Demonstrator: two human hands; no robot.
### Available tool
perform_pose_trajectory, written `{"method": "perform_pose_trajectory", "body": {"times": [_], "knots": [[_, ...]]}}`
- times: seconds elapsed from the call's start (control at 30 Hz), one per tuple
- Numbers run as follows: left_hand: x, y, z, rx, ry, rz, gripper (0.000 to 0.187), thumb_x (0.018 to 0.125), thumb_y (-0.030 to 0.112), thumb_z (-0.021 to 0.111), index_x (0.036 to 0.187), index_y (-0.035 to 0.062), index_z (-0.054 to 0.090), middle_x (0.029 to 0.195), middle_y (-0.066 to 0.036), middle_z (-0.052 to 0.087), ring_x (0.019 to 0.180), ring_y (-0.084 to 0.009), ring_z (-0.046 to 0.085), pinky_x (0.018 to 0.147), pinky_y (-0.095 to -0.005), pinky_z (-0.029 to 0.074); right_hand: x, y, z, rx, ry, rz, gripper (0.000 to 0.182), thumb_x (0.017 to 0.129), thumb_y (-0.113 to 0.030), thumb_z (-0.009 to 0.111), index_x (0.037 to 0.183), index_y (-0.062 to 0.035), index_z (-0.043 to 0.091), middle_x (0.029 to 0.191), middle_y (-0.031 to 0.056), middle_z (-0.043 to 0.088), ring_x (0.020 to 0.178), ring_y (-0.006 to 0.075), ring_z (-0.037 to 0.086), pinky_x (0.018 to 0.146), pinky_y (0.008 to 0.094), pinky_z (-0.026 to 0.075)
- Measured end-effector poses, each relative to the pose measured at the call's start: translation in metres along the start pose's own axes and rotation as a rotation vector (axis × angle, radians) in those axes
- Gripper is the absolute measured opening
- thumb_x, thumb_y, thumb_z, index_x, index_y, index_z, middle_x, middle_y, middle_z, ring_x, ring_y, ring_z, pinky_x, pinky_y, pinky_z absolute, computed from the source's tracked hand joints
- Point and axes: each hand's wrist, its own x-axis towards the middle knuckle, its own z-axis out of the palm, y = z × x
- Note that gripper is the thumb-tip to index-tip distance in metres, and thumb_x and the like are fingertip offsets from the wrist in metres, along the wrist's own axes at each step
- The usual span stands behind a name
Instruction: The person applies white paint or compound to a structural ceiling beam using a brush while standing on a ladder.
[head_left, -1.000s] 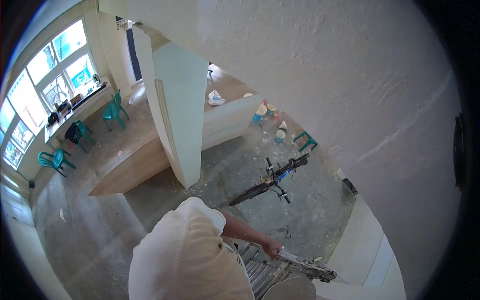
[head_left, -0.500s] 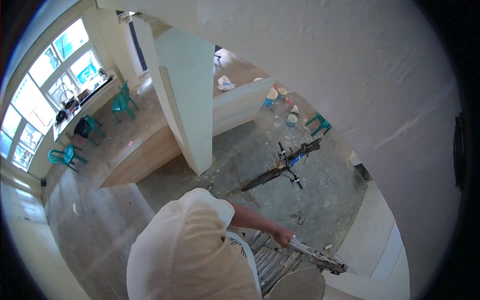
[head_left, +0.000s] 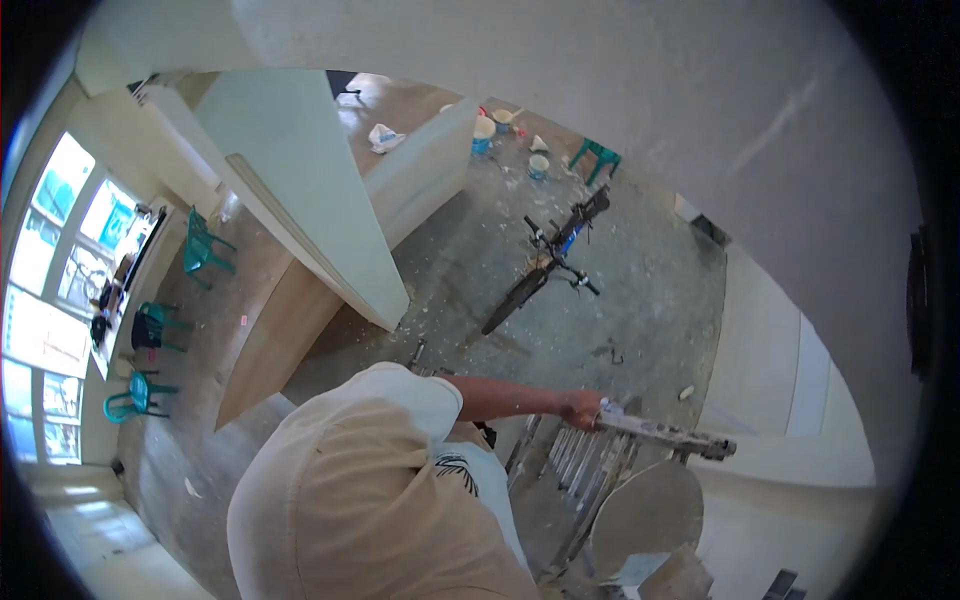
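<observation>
My left hand [head_left: 582,409] is closed around the near end of the paint-spattered top bar of a metal ladder [head_left: 665,432]. The arm stretches out straight from a cream short-sleeved shirt [head_left: 370,490]. Below the bar, the ladder's rungs run down toward the floor. A round grey disc [head_left: 650,515] sits right beside the ladder, with a brown and pale box-like thing [head_left: 672,577] at its lower edge. My right hand is out of the picture.
A bicycle [head_left: 550,262] stands on the spattered concrete floor [head_left: 640,300]. Behind are buckets [head_left: 482,133], a green stool [head_left: 595,158] and a pale column [head_left: 300,190] with low partitions. Green chairs [head_left: 205,245] line a windowed counter at left. A pale wall surface [head_left: 600,60] hangs close overhead.
The view has turned, so the ladder, hand and floor sit higher and the hand lies further right. A box-like thing has come into view below the disc. The left hand keeps its grip.
</observation>
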Motion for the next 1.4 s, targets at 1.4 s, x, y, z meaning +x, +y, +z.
{"method": "perform_pose_trajectory", "body": {"times": [1.4], "knots": [[-0.003, 0.002, -0.023, -0.172, -0.110, -0.165, 0.022, 0.068, 0.017, 0.056, 0.083, 0.0014, 0.053, 0.074, -0.013, 0.054, 0.070, -0.0297, 0.050, 0.062, -0.0362, 0.039, -0.124, -0.039, -0.024, -0.603, 0.356, 0.043, 0.020, 0.068, -0.017, 0.064, 0.074, 0.0010, 0.059, 0.069, 0.0110, 0.060, 0.062, 0.0162, 0.058, 0.058, 0.0253, 0.043]]}}
